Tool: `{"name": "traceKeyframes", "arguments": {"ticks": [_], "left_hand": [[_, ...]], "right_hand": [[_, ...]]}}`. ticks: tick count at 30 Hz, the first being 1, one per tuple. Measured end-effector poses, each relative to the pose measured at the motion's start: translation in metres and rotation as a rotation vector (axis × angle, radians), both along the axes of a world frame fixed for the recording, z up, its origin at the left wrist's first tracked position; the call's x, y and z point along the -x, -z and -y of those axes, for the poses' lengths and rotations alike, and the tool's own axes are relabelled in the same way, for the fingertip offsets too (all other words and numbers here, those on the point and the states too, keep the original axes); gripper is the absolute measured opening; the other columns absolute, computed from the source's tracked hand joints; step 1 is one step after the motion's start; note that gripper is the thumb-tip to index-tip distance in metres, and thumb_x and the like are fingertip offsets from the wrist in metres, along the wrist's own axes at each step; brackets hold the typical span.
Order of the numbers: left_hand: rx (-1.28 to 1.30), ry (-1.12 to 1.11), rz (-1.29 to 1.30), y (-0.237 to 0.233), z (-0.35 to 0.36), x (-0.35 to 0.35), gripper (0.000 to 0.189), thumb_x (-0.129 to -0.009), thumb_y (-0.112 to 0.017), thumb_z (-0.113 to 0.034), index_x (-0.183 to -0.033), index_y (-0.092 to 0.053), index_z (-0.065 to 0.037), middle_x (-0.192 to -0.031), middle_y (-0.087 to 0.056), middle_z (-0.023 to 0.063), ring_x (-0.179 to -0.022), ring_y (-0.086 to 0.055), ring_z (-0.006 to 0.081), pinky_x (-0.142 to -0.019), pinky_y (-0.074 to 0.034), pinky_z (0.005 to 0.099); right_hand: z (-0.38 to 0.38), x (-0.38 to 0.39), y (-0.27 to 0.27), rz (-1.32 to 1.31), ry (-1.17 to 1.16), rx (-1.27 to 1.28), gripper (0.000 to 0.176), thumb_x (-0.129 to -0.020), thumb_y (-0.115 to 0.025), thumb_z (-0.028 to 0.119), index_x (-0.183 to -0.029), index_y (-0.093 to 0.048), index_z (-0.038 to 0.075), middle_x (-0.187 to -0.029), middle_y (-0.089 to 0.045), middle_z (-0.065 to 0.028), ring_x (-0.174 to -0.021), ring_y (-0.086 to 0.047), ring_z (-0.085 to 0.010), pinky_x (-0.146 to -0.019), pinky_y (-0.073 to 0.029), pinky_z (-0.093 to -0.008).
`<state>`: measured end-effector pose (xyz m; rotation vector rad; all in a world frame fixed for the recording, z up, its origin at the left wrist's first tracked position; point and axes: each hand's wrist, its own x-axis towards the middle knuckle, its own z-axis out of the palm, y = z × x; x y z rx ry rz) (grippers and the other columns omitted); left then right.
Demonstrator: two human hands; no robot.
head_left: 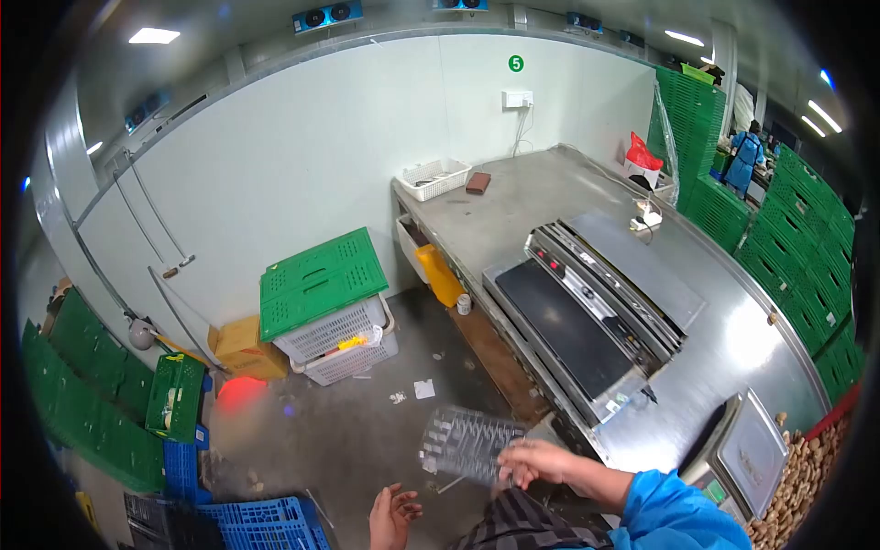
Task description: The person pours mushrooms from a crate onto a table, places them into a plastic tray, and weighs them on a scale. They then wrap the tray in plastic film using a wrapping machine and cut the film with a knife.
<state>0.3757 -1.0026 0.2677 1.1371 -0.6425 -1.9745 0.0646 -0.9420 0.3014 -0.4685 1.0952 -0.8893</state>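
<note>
The right hand gripped a clear plastic tray beside the surface edge; the left hand hung open.

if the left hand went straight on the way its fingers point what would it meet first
Probably the clear plastic tray that the right hand holds just ahead of the left hand; depth is unclear.

A: We've got our right hand pinching a clear tray by its edge, out over the floor beside the steel table.
B: Yep, and our left hand hangs open just below it, fingers spread. The sealer sits on the table, scale near our blue sleeve.
</note>
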Motion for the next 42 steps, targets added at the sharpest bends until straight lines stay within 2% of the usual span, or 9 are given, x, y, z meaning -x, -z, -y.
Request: {"name": "traceKeyframes", "arguments": {"ticks": [3, 6, 12, 15, 22, 29, 33, 39, 42], "left_hand": [[-0.025, -0.069, -0.044, -0.007, 0.042, 0.023, 0.037, -0.092, -0.049, -0.035, -0.115, -0.055, -0.007, -0.088, -0.061, 0.0106, -0.068, -0.057, 0.019, -0.059, -0.044, 0.0292], [0.034, 0.003, -0.036, 0.002, 0.107, 0.039, 0.037, -0.092, -0.049, -0.034, -0.115, -0.052, -0.006, -0.096, -0.062, 0.009, -0.078, -0.059, 0.0207, -0.07, -0.048, 0.0325], [0.106, -0.043, -0.013, -0.022, 0.264, 0.094, 0.037, -0.091, -0.051, -0.034, -0.116, -0.052, -0.006, -0.096, -0.062, 0.0092, -0.078, -0.06, 0.0198, -0.07, -0.048, 0.0321], [0.128, 0.01, 0.038, -0.022, 0.341, 0.122, 0.037, -0.093, -0.046, -0.035, -0.114, -0.047, -0.004, -0.095, -0.059, 0.0136, -0.077, -0.058, 0.0238, -0.07, -0.048, 0.0368], [0.201, 0.249, 0.066, -0.031, 0.522, 0.25, 0.038, -0.093, -0.047, -0.032, -0.113, -0.046, 0.0, -0.091, -0.061, 0.0154, -0.076, -0.061, 0.0236, -0.07, -0.05, 0.0357], [0.286, 0.547, 0.095, -0.027, 0.776, 0.45, 0.053, -0.091, -0.049, -0.04, -0.119, -0.04, 0.003, -0.095, -0.059, 0.0174, -0.081, -0.062, 0.0266, -0.073, -0.052, 0.0368], [0.151, 0.49, 0.366, 0.013, 0.905, 0.551, 0.061, -0.087, -0.052, -0.047, -0.118, -0.039, 0.004, -0.095, -0.058, 0.0233, -0.072, -0.063, 0.0328, -0.06, -0.055, 0.0404], [-0.099, 0.56, 0.126, 0.053, 0.993, 0.591, 0.039, -0.087, -0.043, -0.017, -0.113, -0.039, 0.012, -0.092, -0.059, 0.0254, -0.072, -0.064, 0.0343, -0.057, -0.057, 0.0396], [0.046, 0.599, 0.169, 0.038, 0.981, 0.588, 0.033, -0.08, -0.041, -0.007, -0.105, -0.046, 0.014, -0.086, -0.061, 0.0243, -0.073, -0.065, 0.034, -0.055, -0.057, 0.0381]], "right_hand": [[0.092, 0.03, -0.01, 0.053, 0.164, 0.067, 0.022, -0.087, -0.055, 0.024, -0.093, -0.054, 0.003, -0.082, -0.064, -0.0144, -0.051, -0.058, -0.0144, -0.047, -0.051, -0.0256], [0.187, 0.065, -0.029, 0.149, 0.314, 0.148, 0.017, -0.09, -0.051, 0.02, -0.092, -0.054, 0.004, -0.08, -0.065, -0.0143, -0.051, -0.058, -0.0152, -0.047, -0.049, -0.0268], [0.384, 0.171, -0.035, 0.286, 0.608, 0.293, 0.02, -0.088, -0.051, 0.022, -0.089, -0.05, 0.003, -0.082, -0.062, -0.0143, -0.058, -0.057, -0.0149, -0.052, -0.051, -0.028], [0.438, 0.202, -0.036, 0.376, 0.717, 0.227, 0.037, -0.089, -0.05, 0.031, -0.107, -0.05, 0.0, -0.09, -0.062, -0.0168, -0.068, -0.061, -0.0176, -0.054, -0.052, -0.027], [0.439, 0.182, -0.029, 0.209, 0.19, 0.022, 0.036, -0.09, -0.053, 0.03, -0.114, -0.051, 0.003, -0.101, -0.062, -0.0098, -0.076, -0.062, -0.0132, -0.064, -0.052, -0.0255], [0.458, 0.195, -0.035, 0.181, 0.486, -0.019, 0.038, -0.094, -0.047, 0.024, -0.122, -0.045, -0.002, -0.107, -0.06, -0.0124, -0.085, -0.06, -0.0152, -0.072, -0.051, -0.0252], [0.495, 0.209, -0.045, 0.101, 0.693, -0.07, 0.039, -0.095, -0.045, 0.028, -0.121, -0.046, -0.001, -0.107, -0.06, -0.0073, -0.084, -0.059, -0.0128, -0.073, -0.049, -0.0241], [0.541, 0.232, -0.049, 0.105, 0.84, -0.155, 0.038, -0.095, -0.044, 0.028, -0.121, -0.046, 0.0, -0.106, -0.06, -0.0072, -0.084, -0.058, -0.0121, -0.073, -0.048, -0.024], [0.554, 0.243, -0.041, 0.06, 0.8, -0.198, 0.039, -0.095, -0.045, 0.029, -0.122, -0.046, 0.0, -0.106, -0.061, -0.0077, -0.085, -0.058, -0.0119, -0.074, -0.047, -0.0234]]}}
